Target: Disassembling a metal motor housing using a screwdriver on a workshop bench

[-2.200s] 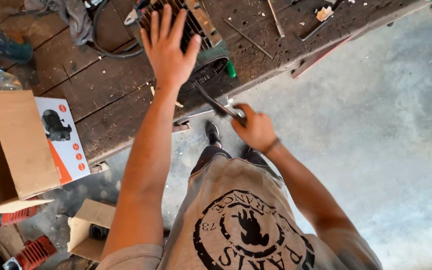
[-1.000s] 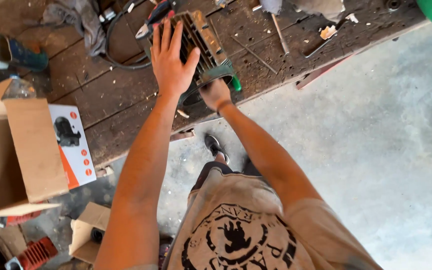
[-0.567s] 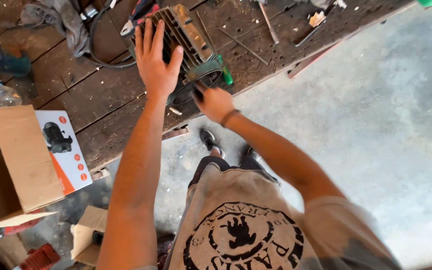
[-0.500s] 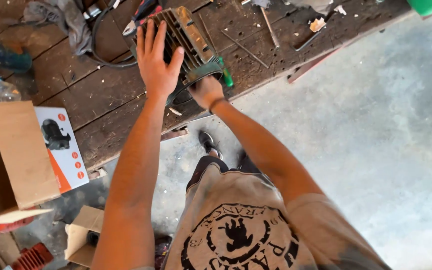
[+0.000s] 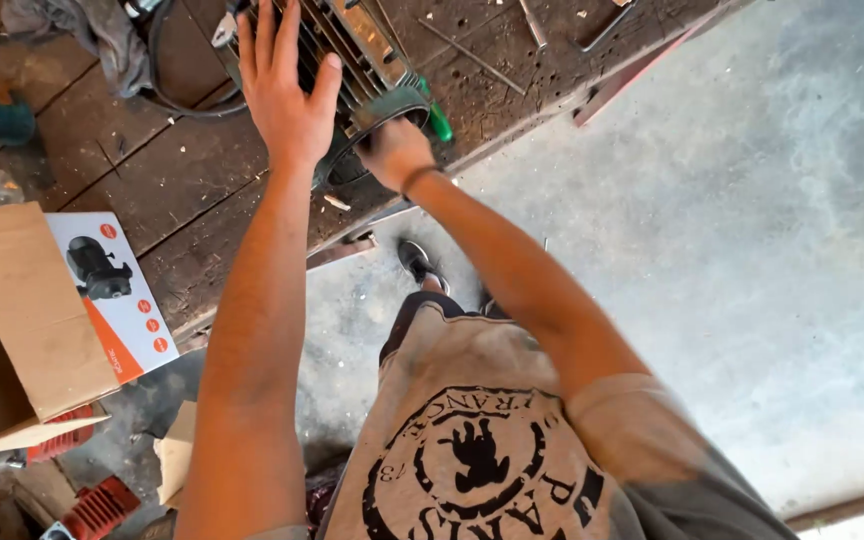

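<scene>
A dark finned electric motor [image 5: 352,40] lies on a worn wooden workbench [image 5: 202,200]. My left hand [image 5: 287,90] rests flat on its ribbed housing, fingers spread. My right hand [image 5: 392,150] is a closed fist at the motor's near end, just under the green end cover [image 5: 392,100]. Whatever the fist grips is hidden by my fingers. A green knob [image 5: 439,122] lies on the bench right beside that hand.
An open cardboard box [image 5: 22,320] with a printed panel [image 5: 112,290] stands left. A grey cloth [image 5: 92,30] and black cable [image 5: 167,95] lie behind the motor, thin metal rods [image 5: 472,55] to its right. Red finned parts [image 5: 102,505] sit on the floor; concrete [image 5: 752,250] spreads right.
My right hand, which held a thin dark tool away from the bench, has moved up to the motor's near end. My left hand has stayed flat on the motor.
</scene>
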